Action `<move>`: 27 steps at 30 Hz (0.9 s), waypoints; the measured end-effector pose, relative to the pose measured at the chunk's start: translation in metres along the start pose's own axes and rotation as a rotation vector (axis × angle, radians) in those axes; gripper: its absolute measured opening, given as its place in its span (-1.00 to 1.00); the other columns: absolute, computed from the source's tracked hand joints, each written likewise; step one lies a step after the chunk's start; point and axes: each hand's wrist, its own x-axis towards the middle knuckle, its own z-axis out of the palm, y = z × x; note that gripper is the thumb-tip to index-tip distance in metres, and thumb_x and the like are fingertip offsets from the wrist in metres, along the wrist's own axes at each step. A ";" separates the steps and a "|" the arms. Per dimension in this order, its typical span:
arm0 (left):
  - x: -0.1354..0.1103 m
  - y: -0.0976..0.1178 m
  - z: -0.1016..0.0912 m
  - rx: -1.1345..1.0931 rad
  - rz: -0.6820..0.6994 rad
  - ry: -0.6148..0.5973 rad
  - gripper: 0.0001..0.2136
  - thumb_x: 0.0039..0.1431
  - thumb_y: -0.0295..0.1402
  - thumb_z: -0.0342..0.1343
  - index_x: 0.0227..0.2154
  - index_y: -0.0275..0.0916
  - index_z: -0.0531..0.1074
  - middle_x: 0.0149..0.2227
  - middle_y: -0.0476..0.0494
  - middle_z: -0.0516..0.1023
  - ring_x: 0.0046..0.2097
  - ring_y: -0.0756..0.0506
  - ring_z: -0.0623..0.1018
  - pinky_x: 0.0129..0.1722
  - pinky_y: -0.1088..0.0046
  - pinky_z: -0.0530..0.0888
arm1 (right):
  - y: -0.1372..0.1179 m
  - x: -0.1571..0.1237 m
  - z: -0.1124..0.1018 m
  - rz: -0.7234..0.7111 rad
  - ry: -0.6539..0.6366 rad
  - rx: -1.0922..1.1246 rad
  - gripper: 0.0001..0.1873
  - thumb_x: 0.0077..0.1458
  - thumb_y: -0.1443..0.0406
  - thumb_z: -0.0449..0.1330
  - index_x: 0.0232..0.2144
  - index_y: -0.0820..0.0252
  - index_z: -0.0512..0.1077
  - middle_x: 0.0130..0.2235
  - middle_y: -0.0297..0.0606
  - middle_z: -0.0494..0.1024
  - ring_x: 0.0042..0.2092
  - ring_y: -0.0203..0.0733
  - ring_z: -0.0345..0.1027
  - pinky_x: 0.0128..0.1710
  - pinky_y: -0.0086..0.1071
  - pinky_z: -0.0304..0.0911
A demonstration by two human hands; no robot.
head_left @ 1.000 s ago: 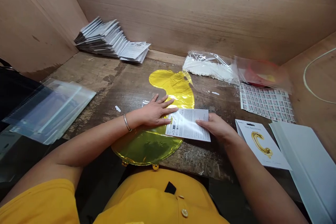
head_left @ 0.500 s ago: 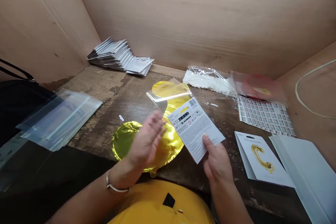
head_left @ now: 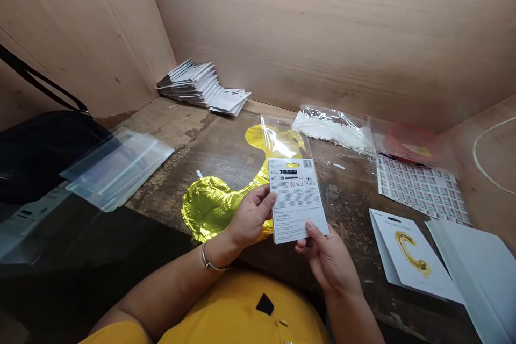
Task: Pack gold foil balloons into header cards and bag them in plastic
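A white printed card in clear sleeve [head_left: 297, 199]
Gripped: left edge by left hand [head_left: 250, 217], bottom corner by right hand [head_left: 327, 259].

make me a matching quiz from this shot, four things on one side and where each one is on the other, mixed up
Things:
1 printed card
2 gold foil balloon
3 stack of cards
4 sticker sheet

Places:
a back corner of the table
b lying flat mid-table
c held by left hand and right hand
d right side of the table

Pairs: 1-c, 2-b, 3-a, 4-d
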 end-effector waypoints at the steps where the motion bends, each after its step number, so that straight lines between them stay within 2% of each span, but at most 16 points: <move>1: 0.000 0.000 0.000 -0.001 0.002 -0.018 -0.59 0.14 -0.10 0.22 -0.06 -0.29 0.48 -0.09 -0.26 0.59 -0.13 -0.18 0.59 -0.15 0.33 0.53 | 0.001 -0.001 0.003 0.012 0.001 0.011 -0.43 -0.38 0.15 0.54 -0.29 0.23 0.46 -0.40 -0.33 0.59 -0.59 -0.42 0.31 -0.61 -0.51 0.40; 5: -0.003 0.002 0.001 0.029 0.009 -0.009 -0.61 0.20 -0.05 0.14 -0.09 -0.26 0.51 -0.15 -0.23 0.61 -0.15 -0.17 0.60 -0.15 0.31 0.54 | 0.001 -0.006 0.007 0.037 0.005 0.039 -0.44 -0.38 0.18 0.54 -0.29 0.22 0.46 -0.41 -0.35 0.59 -0.60 -0.43 0.31 -0.63 -0.53 0.40; 9: -0.007 0.002 0.007 0.156 0.108 -0.027 -0.63 0.10 -0.17 0.27 -0.06 -0.22 0.50 -0.09 -0.22 0.60 -0.03 -0.18 0.57 -0.01 0.30 0.50 | 0.001 -0.008 0.007 0.045 0.004 0.067 -0.46 -0.34 0.20 0.53 -0.27 0.21 0.45 -0.38 -0.35 0.60 -0.59 -0.44 0.32 -0.63 -0.54 0.39; 13: -0.003 -0.003 0.012 0.105 0.156 0.123 -0.50 -0.01 -0.22 0.36 0.01 -0.21 0.43 -0.16 -0.18 0.62 -0.13 -0.15 0.61 -0.09 0.32 0.54 | 0.005 -0.008 0.009 0.023 0.036 0.075 -0.45 -0.36 0.20 0.54 -0.28 0.21 0.44 -0.39 -0.36 0.59 -0.59 -0.43 0.32 -0.63 -0.54 0.39; 17: 0.004 -0.007 0.014 0.084 0.164 0.227 -0.64 -0.03 -0.24 0.36 -0.18 -0.27 0.48 -0.28 -0.14 0.63 -0.27 -0.09 0.61 -0.26 0.43 0.55 | 0.010 -0.009 0.010 0.021 0.031 0.073 -0.45 -0.34 0.20 0.53 -0.27 0.21 0.44 -0.40 -0.36 0.59 -0.59 -0.42 0.33 -0.62 -0.52 0.41; 22: 0.001 -0.011 0.012 0.161 0.171 0.246 -0.71 -0.09 -0.30 0.38 -0.30 -0.26 0.47 -0.26 -0.11 0.62 -0.24 -0.08 0.60 -0.21 0.42 0.53 | 0.012 -0.009 0.018 0.006 0.022 0.104 -0.47 -0.33 0.19 0.53 -0.28 0.23 0.46 -0.42 -0.38 0.58 -0.59 -0.45 0.31 -0.60 -0.54 0.41; 24: -0.002 -0.014 0.011 0.212 0.203 0.242 -0.64 -0.11 -0.32 0.39 -0.23 -0.24 0.44 -0.21 -0.11 0.61 -0.20 -0.10 0.59 -0.17 0.41 0.53 | 0.011 -0.008 0.023 -0.018 0.029 0.117 -0.47 -0.35 0.19 0.53 -0.29 0.23 0.46 -0.41 -0.37 0.58 -0.58 -0.45 0.32 -0.59 -0.55 0.42; 27: -0.004 -0.018 0.009 0.278 0.278 0.215 -0.37 -0.11 -0.36 0.39 0.07 -0.13 0.29 -0.02 -0.14 0.52 -0.05 -0.12 0.55 -0.06 0.40 0.49 | 0.010 -0.007 0.028 -0.037 0.046 0.108 -0.47 -0.37 0.18 0.53 -0.32 0.22 0.46 -0.42 -0.38 0.58 -0.58 -0.44 0.32 -0.59 -0.54 0.42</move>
